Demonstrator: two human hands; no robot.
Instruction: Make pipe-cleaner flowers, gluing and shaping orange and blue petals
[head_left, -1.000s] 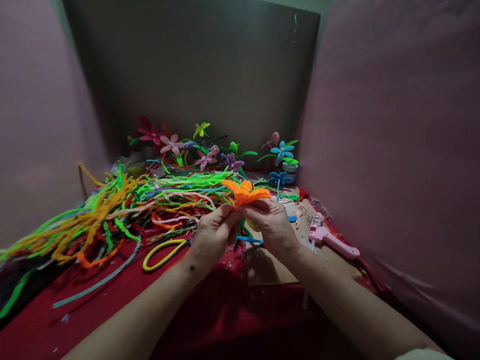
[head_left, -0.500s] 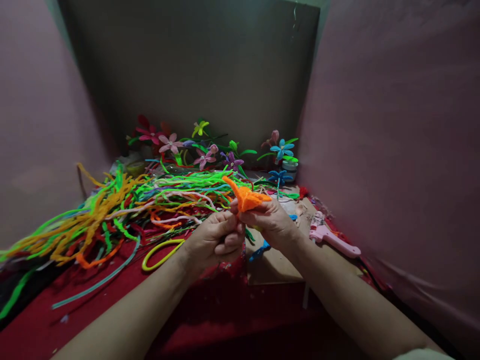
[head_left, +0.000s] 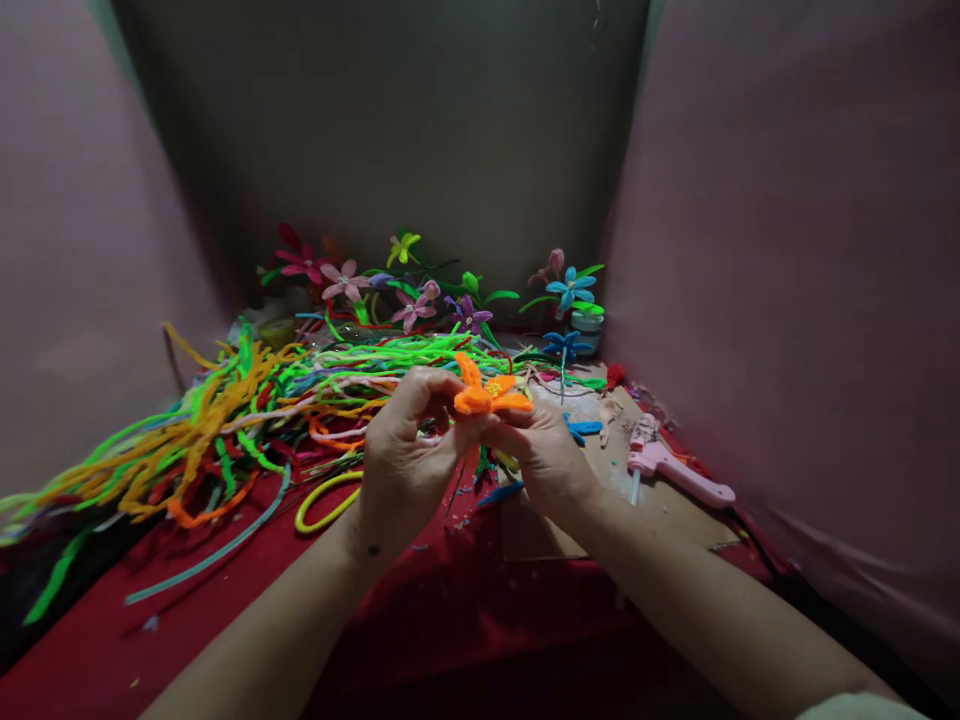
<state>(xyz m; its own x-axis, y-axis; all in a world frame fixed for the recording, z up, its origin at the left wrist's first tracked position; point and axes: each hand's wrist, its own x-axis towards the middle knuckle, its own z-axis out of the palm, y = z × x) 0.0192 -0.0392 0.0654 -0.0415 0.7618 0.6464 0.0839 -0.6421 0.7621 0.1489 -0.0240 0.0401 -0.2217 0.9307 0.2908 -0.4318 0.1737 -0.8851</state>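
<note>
"Two hands busy: what have you got?"

"Left of your grip, pipe cleaners (head_left: 202,430) sprawl. Your left hand (head_left: 412,445) seems pinched on the orange flower (head_left: 491,396), held up between your hands; your right hand (head_left: 547,445) grips its base."

"Your risk?"

"Squeezing or twisting too hard could bend a petal."

"Containers near you?"

"One jar (head_left: 589,326), behind and right of your grip; you can't see what's inside."
</note>
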